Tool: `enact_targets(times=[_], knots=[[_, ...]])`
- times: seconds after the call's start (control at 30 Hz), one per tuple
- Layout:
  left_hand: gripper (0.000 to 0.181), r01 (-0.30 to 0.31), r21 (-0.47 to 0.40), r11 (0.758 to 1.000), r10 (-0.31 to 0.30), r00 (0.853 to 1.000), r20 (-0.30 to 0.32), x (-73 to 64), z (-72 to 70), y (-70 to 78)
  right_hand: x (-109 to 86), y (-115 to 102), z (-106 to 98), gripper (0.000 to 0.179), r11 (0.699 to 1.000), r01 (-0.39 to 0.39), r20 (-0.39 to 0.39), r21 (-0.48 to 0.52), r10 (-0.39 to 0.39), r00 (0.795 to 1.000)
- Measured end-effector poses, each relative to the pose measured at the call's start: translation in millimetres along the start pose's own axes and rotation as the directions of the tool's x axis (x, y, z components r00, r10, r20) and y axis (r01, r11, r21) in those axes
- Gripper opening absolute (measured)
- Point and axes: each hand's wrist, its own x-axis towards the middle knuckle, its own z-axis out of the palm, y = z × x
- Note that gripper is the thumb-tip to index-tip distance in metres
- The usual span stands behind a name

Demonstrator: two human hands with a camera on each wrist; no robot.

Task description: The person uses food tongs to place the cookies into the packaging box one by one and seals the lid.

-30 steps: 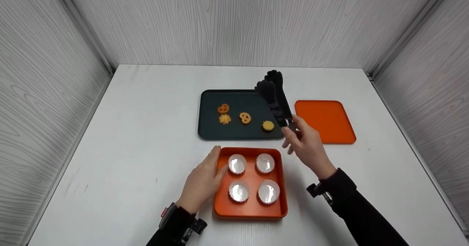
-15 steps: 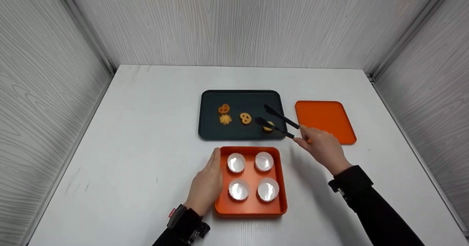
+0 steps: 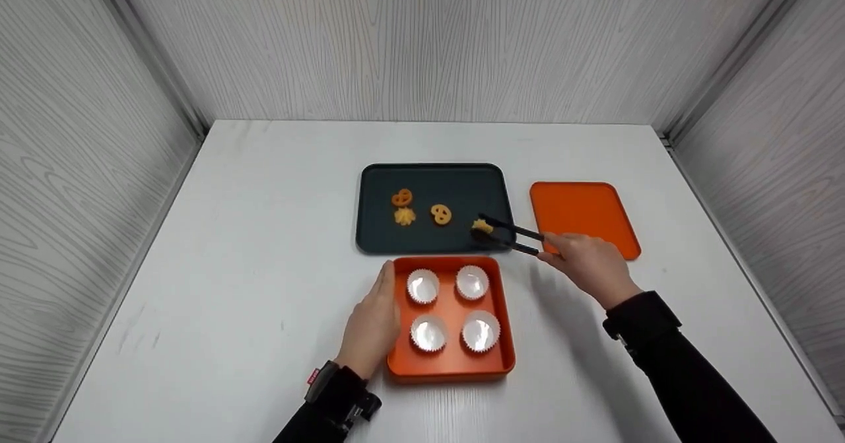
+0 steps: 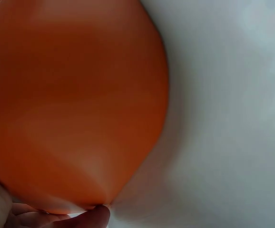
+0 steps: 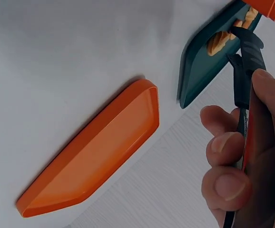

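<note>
Right hand [image 3: 591, 268]: clamped on the tongs [image 5: 262, 123], fingers curled round the grip, one finger laid along the near arm in the wrist view. Tong arms are apart, tips out to the left over the near right corner of the dark green tray [image 3: 429, 239]. The cookie [image 3: 482, 226] sits there, one tip at its far side, the other at its near side; contact not clear, can't call it gripped. Left hand [image 3: 371, 327]: not clenched, fingers close together and straight along the left wall of the orange box [image 3: 451, 375], touching it; its wrist view shows a fingertip at the box's edge. Thumb position not clear from head view. Box is just in front of the green tray on the near side, with four white cups [image 3: 423, 286] in it, two by two. Also on the green tray, left of the tongs: light pretzel [image 3: 441, 214] near the middle, dark pretzel [image 3: 401, 197] farther left, spiky cookie [image 3: 405, 216] just on its near side. Orange tray [image 3: 582, 212] lies right of the green one, beyond the right hand. Writing: red tag [image 3: 313, 376] on the left wristband has pale lettering, too small to read. Tiny marking on the tongs' metal in the right wrist view, also illegible.
</note>
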Motion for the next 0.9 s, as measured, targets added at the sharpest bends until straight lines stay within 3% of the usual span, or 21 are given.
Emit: enact_targets(times=[0.57,0.9], knots=[[0.059,0.062,-0.020,0.998,-0.062,0.997,0.045,2.3,-0.2,2.2,7.7,4.0,9.3,0.018,0.996,0.026,-0.023,-0.088,-0.028,0.999],[0.060,0.070,-0.033,0.997,-0.068,0.996,0.058,2.7,-1.1,1.6,6.1,5.5,10.2,0.013,0.998,-0.057,0.017,0.002,0.057,0.998]])
